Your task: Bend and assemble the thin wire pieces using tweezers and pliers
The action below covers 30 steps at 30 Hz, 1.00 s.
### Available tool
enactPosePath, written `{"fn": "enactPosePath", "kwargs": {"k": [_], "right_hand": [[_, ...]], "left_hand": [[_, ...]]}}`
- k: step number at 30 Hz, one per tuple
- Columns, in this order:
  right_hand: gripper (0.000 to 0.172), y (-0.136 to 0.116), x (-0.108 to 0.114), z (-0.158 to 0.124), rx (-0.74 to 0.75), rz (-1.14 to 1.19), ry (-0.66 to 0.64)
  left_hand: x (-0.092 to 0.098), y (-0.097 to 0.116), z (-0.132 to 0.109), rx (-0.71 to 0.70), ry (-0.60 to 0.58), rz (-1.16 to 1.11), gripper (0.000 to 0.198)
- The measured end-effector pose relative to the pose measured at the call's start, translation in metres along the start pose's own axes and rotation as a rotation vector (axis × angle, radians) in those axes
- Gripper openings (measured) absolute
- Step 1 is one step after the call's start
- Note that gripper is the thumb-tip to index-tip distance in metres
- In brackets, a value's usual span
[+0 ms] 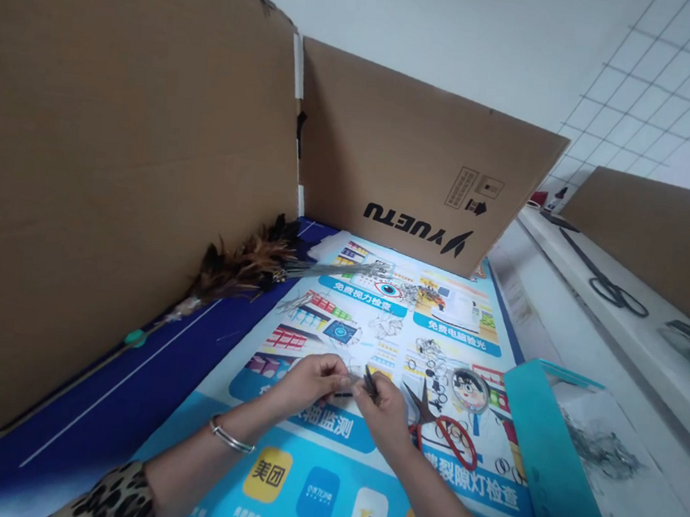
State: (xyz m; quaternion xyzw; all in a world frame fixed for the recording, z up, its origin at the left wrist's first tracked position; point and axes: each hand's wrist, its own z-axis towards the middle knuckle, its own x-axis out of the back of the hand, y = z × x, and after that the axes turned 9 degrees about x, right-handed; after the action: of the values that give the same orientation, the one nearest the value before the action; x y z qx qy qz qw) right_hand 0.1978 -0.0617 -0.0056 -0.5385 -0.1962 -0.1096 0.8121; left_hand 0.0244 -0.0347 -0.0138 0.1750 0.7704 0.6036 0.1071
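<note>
My left hand (318, 379) is closed in a pinch over the printed sheet (323, 440). Between its fingertips and those of my right hand (382, 406) is something small and thin that I cannot make out. A short, slim black piece (371, 383) sticks up from my right hand's closed fingers; its kind is unclear. Scissors with red handles (454, 440) lie with their blades apart, just right of my right hand. Small black rings and bits (439, 375) are scattered beyond them, beside a round case with a cartoon face (470, 391).
A teal box (563, 478) with tangled wire (607, 450) stands at the right. Brown feathers on stems (244, 263) lie along the left cardboard wall (123, 164). Another cardboard panel (408, 157) closes the back. Large black-handled scissors (614, 292) rest on the white ledge (579, 245).
</note>
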Motion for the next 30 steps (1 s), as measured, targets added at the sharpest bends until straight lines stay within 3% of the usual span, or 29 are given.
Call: {"fn": "enactPosePath", "kwargs": {"k": [3,8,12,20,26,30], "right_hand": [[0.023,0.003,0.003,0.002,-0.093,0.106,0.082],[0.023,0.005,0.006,0.005,-0.166,0.233,0.149],[0.022,0.007,0.007,0.005,-0.198,0.269,0.154],[0.025,0.011,0.008,0.007,-0.232,0.364,0.214],[0.025,0.014,0.008,0.008,-0.248,0.366,0.266],[0.023,0.015,0.012,0.008,-0.174,0.176,0.256]], "left_hand": [[0.002,0.001,0.001,-0.128,0.099,0.332,0.012],[-0.009,0.002,-0.003,-0.263,0.054,0.707,0.019],[-0.004,0.003,-0.003,-0.291,0.101,0.708,0.02],[0.049,-0.006,0.029,-0.259,0.461,0.729,0.024],[0.051,-0.014,0.043,-0.272,0.411,0.862,0.029],[0.049,-0.011,0.038,-0.262,0.383,0.888,0.027]]}}
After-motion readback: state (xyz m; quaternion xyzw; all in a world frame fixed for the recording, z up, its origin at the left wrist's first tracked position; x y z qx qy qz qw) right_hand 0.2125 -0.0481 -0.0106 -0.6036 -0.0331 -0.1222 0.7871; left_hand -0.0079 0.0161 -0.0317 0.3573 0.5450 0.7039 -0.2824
